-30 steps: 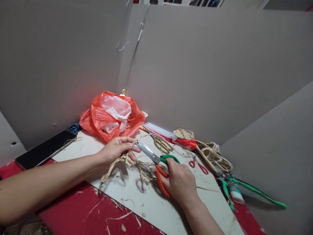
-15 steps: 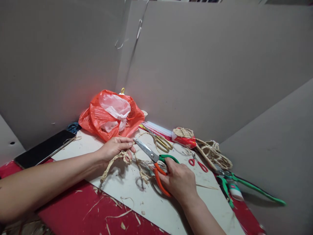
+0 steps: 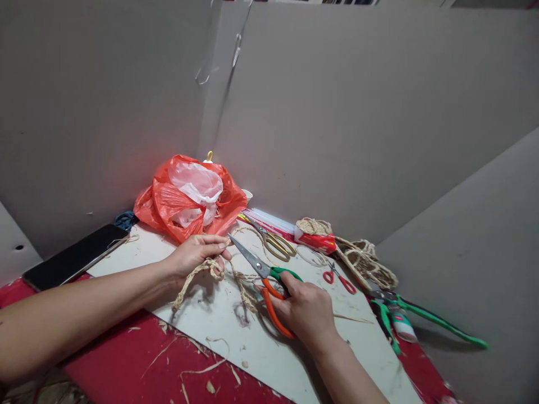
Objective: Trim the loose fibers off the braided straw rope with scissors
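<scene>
My left hand (image 3: 197,253) pinches a braided straw cord (image 3: 188,285), whose one end hangs down below the fingers. More of the cord dangles to the right, over the white board (image 3: 290,353). In my right hand (image 3: 307,308) are scissors (image 3: 257,264) with one green and one orange handle. Their blades look closed or nearly so, and the tip points up and left, close beside my left fingertips. Whether the blades touch the cord I cannot tell.
Behind my hands lie an orange-red plastic bag (image 3: 162,193) and gold-handled scissors (image 3: 280,247). Small red scissors (image 3: 340,279), woven straw pieces (image 3: 370,266) and green-handled shears (image 3: 442,322) are on the right. A black phone-like slab (image 3: 76,255) lies left. Grey panels (image 3: 328,123) rise behind.
The scissors' tip has shifted slightly up and left, and the blades look a little more closed. My left hand keeps its pinch on the cord. The whole view has shifted slightly.
</scene>
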`<state>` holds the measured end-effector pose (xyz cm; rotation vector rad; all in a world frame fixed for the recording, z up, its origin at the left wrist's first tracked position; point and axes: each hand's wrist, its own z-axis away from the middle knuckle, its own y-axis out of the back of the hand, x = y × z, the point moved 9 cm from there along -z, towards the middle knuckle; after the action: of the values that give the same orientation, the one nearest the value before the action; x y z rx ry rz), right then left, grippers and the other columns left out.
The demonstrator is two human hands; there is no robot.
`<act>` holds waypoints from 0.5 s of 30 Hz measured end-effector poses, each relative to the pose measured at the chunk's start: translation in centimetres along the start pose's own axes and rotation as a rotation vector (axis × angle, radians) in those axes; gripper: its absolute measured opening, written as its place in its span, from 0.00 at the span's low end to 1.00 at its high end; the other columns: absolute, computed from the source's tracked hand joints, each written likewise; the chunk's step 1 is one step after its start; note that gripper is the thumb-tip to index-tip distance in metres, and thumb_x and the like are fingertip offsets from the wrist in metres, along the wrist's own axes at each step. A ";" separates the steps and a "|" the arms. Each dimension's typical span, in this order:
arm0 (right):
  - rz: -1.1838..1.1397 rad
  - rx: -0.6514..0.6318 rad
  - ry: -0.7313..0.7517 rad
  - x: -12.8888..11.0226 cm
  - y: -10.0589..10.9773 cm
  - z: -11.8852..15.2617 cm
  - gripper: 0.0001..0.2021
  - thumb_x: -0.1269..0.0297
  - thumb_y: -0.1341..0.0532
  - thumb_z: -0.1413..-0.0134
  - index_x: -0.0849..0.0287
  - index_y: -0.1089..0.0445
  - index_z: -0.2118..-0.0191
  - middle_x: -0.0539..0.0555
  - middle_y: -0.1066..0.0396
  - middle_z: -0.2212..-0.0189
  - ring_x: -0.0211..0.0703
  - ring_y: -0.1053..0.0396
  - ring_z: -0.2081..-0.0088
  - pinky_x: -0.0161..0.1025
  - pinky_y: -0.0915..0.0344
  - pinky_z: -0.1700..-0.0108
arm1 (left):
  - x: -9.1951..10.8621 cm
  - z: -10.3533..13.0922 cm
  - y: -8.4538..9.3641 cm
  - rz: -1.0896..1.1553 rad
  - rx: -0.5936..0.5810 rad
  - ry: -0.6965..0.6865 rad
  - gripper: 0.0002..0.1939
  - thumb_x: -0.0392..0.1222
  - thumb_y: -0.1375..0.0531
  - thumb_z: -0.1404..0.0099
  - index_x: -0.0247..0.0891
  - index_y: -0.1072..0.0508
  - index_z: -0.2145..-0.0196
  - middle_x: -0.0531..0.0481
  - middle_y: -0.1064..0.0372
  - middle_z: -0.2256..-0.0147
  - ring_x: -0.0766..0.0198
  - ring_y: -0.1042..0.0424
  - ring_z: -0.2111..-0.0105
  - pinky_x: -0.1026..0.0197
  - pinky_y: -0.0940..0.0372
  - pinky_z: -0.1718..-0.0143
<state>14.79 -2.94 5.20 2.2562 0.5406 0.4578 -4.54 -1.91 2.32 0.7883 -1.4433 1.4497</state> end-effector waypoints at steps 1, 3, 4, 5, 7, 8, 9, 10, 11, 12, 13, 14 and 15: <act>-0.046 -0.006 -0.037 0.3 0.0 0.0 0.20 0.44 0.44 0.50 0.56 0.35 0.78 0.48 0.37 0.88 0.36 0.41 0.84 0.34 0.54 0.78 | 0.1 0.0 -0.1 -0.019 -0.009 -0.014 0.13 0.40 0.35 0.48 0.34 0.29 0.65 0.51 0.28 0.73 0.70 0.33 0.81 0.67 0.41 0.81; -0.208 -0.020 -0.168 1.2 -0.1 0.1 0.19 0.44 0.42 0.52 0.57 0.36 0.78 0.46 0.39 0.87 0.35 0.43 0.84 0.34 0.52 0.78 | 0.3 0.0 -0.3 -0.082 -0.024 -0.062 0.14 0.42 0.35 0.47 0.34 0.28 0.62 0.51 0.28 0.73 0.71 0.33 0.81 0.67 0.40 0.79; -0.326 -0.028 -0.261 1.8 -0.3 0.2 0.19 0.44 0.41 0.54 0.57 0.37 0.78 0.46 0.40 0.87 0.34 0.44 0.84 0.33 0.50 0.78 | 0.3 0.1 -0.4 -0.122 -0.028 -0.085 0.15 0.43 0.36 0.46 0.34 0.27 0.61 0.51 0.28 0.72 0.71 0.33 0.80 0.67 0.40 0.78; -0.471 -0.041 -0.367 2.3 -0.6 0.4 0.19 0.44 0.40 0.54 0.57 0.38 0.78 0.45 0.40 0.87 0.34 0.44 0.83 0.33 0.49 0.78 | 0.1 0.2 -0.6 -0.163 -0.027 -0.104 0.16 0.43 0.36 0.45 0.34 0.27 0.60 0.50 0.29 0.72 0.71 0.33 0.80 0.67 0.40 0.77; -0.813 -0.079 -0.589 2.6 -1.8 0.9 0.19 0.46 0.39 0.55 0.57 0.39 0.76 0.44 0.41 0.85 0.34 0.43 0.82 0.33 0.46 0.78 | -0.4 0.6 -1.1 -0.246 -0.023 -0.120 0.16 0.42 0.37 0.45 0.33 0.27 0.59 0.50 0.29 0.72 0.71 0.34 0.80 0.67 0.40 0.77; -0.992 -0.104 -0.687 2.2 -2.6 1.3 0.18 0.47 0.38 0.54 0.57 0.40 0.75 0.44 0.40 0.84 0.34 0.42 0.81 0.33 0.44 0.78 | -0.8 0.9 -1.3 -0.290 -0.025 -0.126 0.16 0.42 0.37 0.45 0.33 0.27 0.58 0.50 0.29 0.72 0.71 0.34 0.79 0.67 0.40 0.76; -1.162 -0.130 -0.772 1.5 -3.4 1.5 0.17 0.48 0.38 0.54 0.57 0.39 0.73 0.45 0.38 0.83 0.35 0.40 0.81 0.33 0.43 0.77 | -1.1 1.2 -1.8 -0.344 -0.044 -0.138 0.16 0.42 0.38 0.44 0.33 0.26 0.58 0.49 0.28 0.72 0.71 0.34 0.79 0.66 0.39 0.75; -1.307 -0.149 -0.833 0.6 -3.9 1.7 0.17 0.49 0.37 0.55 0.57 0.39 0.70 0.45 0.36 0.81 0.36 0.38 0.80 0.34 0.41 0.77 | -1.2 1.6 -2.2 -0.407 -0.062 -0.170 0.15 0.42 0.39 0.43 0.33 0.25 0.59 0.48 0.27 0.71 0.70 0.33 0.77 0.66 0.38 0.74; -1.421 -0.162 -0.868 -0.3 -4.3 1.8 0.18 0.50 0.35 0.56 0.57 0.39 0.69 0.46 0.34 0.79 0.36 0.36 0.79 0.34 0.39 0.75 | -1.1 2.0 -2.8 -0.485 -0.088 -0.217 0.13 0.41 0.40 0.42 0.34 0.24 0.60 0.47 0.26 0.69 0.68 0.32 0.74 0.65 0.37 0.71; -1.492 -0.155 -0.889 -1.0 -4.4 1.7 0.18 0.52 0.34 0.57 0.57 0.40 0.68 0.47 0.33 0.77 0.36 0.35 0.77 0.35 0.38 0.74 | -0.9 2.4 -3.3 -0.566 -0.115 -0.275 0.12 0.41 0.41 0.42 0.35 0.23 0.61 0.46 0.25 0.67 0.66 0.30 0.71 0.64 0.37 0.68; -1.530 -0.139 -0.890 -1.6 -4.3 1.6 0.18 0.54 0.33 0.58 0.57 0.40 0.68 0.47 0.33 0.76 0.36 0.34 0.77 0.34 0.37 0.73 | -0.8 2.8 -3.9 -0.650 -0.155 -0.326 0.12 0.39 0.42 0.42 0.36 0.22 0.62 0.47 0.25 0.66 0.64 0.30 0.69 0.64 0.37 0.65; -1.536 -0.128 -0.884 -1.9 -4.1 1.5 0.17 0.55 0.33 0.57 0.57 0.40 0.68 0.47 0.33 0.77 0.35 0.35 0.77 0.34 0.38 0.73 | -0.7 3.3 -4.6 -0.729 -0.206 -0.363 0.12 0.39 0.43 0.41 0.38 0.22 0.62 0.47 0.24 0.66 0.64 0.29 0.68 0.64 0.37 0.64; -1.515 -0.115 -0.877 -2.1 -3.8 1.4 0.16 0.57 0.33 0.57 0.57 0.40 0.69 0.46 0.34 0.78 0.34 0.36 0.77 0.33 0.38 0.73 | -0.8 3.6 -5.1 -0.800 -0.252 -0.385 0.13 0.39 0.44 0.40 0.39 0.22 0.61 0.48 0.24 0.66 0.64 0.29 0.68 0.64 0.37 0.64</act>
<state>12.75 -2.43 1.15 1.1523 1.3794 -1.1326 -0.20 -6.11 4.02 1.3306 -1.3102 0.5168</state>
